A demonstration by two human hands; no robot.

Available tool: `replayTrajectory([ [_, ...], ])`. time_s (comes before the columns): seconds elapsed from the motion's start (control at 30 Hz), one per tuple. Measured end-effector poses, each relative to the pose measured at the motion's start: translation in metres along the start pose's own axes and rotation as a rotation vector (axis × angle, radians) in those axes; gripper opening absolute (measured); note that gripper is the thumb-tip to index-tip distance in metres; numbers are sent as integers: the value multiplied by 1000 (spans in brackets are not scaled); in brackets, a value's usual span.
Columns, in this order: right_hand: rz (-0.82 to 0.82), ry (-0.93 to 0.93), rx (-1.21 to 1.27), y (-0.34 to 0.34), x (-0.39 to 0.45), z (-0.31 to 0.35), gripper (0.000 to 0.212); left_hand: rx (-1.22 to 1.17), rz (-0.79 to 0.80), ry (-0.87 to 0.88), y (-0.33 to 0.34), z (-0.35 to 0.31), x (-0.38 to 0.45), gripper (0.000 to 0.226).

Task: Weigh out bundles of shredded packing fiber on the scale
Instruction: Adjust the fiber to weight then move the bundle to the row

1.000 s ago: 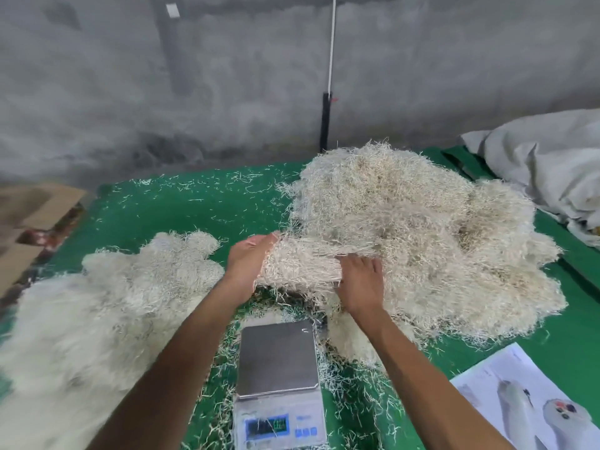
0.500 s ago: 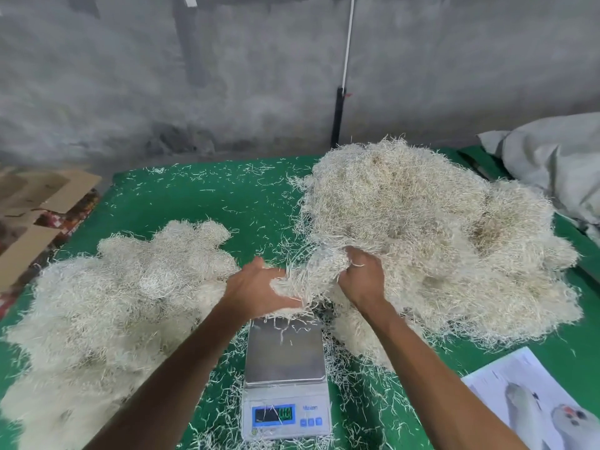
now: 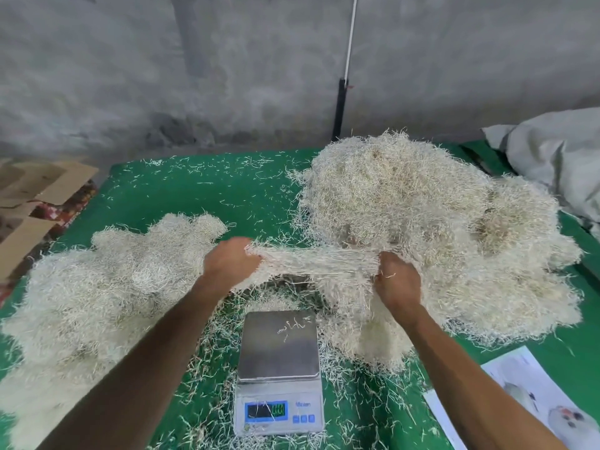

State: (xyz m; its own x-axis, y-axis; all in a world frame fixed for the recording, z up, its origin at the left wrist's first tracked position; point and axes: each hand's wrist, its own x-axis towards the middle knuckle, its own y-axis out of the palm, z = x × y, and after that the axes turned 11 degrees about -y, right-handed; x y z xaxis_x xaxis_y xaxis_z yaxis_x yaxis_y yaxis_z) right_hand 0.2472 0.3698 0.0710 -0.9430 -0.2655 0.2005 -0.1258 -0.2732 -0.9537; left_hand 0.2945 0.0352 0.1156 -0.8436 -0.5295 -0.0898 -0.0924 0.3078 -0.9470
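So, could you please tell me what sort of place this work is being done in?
Probably a small packing workshop or storeroom. A bare concrete wall stands behind a green-covered table heaped with shredded fiber, a digital scale sits at the front, and flattened cardboard lies at the left.

The small scale [image 3: 278, 373] has a brushed, dull-sheened metal platter on a smooth white plastic body. Pale, dry shredded fibre [image 3: 431, 228] looks wiry and rough, heaped on matt green cloth [image 3: 201, 193]. Brown cardboard [image 3: 42, 186] and a glossy printed paper sheet [image 3: 526, 397] lie at the edges.
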Motion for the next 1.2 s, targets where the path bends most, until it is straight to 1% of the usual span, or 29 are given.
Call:
replayTrajectory([
  [0.13, 41, 61, 14, 6, 3, -7, 18, -204, -8, -167, 12, 17, 6, 65],
  [0.17, 49, 66, 3, 7, 4, -9, 17, -212, -31, -212, 13, 23, 5, 64],
  [0.23, 59, 133, 10, 10, 1, -21, 19, -101, -139, -237, 11, 42, 5, 58],
  [0.3, 30, 244, 95, 14, -7, -38, 19, 31, -224, -213, 4, 67, 5, 48],
  [0.33, 2, 263, 133, 17, -8, -45, 20, 30, -241, -204, 2, 78, 8, 44],
  [0.37, -5, 244, 156, 21, -10, -49, 24, 10, -224, -191, 0, 84, 7, 41],
  [0.4, 14, 178, 139, 26, -11, -48, 34, -30, -204, -162, 2, 84, 6, 41],
  [0.47, 56, -25, 59, 36, -11, -34, 59, -245, -132, -148, 9, 67, 3, 49],
  [0.53, 37, -223, 88, 38, -9, -5, 75, -498, -1, -230, 13, 37, -3, 53],
  [0.57, 23, -295, 116, 39, -8, 12, 83, -490, 27, -242, 13, 27, -8, 46],
  [0.63, 36, -397, 150, 40, -7, 45, 104, -408, 118, -184, 16, 16, -18, 35],
  [0.67, 54, -433, 169, 40, -7, 61, 113, -381, 177, -130, 15, 9, -28, 34],
  [0.7, 70, -456, 202, 41, -6, 78, 119, -397, 225, -125, 15, 4, -35, 36],
  [0.73, 77, -466, 252, 42, -5, 93, 120, -470, 259, -152, 16, -1, -41, 42],
  [0.77, 80, -454, 299, 43, -4, 105, 119, -572, 273, -207, 17, -3, -46, 58],
  [0.83, 85, -359, 332, 48, -3, 119, 112, -636, 311, -291, 8, -4, -61, 99],
  [0.87, 88, -314, 314, 50, -2, 117, 100, -644, 323, -345, -1, -5, -68, 108],
  [0.9, 97, -292, 255, 49, 0, 112, 79, -640, 312, -375, -7, 1, -72, 109],
  [0.93, 115, -278, 177, 49, 3, 104, 53, -619, 286, -374, -15, 2, -77, 108],
  [0.97, 139, -262, 124, 49, 5, 96, 38, -601, 254, -356, -18, 7, -78, 106],
  [1.0, 157, -261, 92, 47, 7, 89, 37, -570, 242, -345, -28, 7, -82, 102],
  [1.03, 163, -283, 64, 44, 8, 84, 41, -552, 245, -329, -29, 7, -79, 94],
  [1.1, 114, -322, 35, 39, 15, 78, 47, -487, 248, -253, -25, 4, -75, 80],
  [1.13, 118, -319, 18, 36, 19, 76, 46, -501, 216, -207, -21, -1, -71, 70],
  [1.2, 163, -308, -47, 35, 25, 74, 41, -511, 135, -118, -20, -15, -71, 42],
])
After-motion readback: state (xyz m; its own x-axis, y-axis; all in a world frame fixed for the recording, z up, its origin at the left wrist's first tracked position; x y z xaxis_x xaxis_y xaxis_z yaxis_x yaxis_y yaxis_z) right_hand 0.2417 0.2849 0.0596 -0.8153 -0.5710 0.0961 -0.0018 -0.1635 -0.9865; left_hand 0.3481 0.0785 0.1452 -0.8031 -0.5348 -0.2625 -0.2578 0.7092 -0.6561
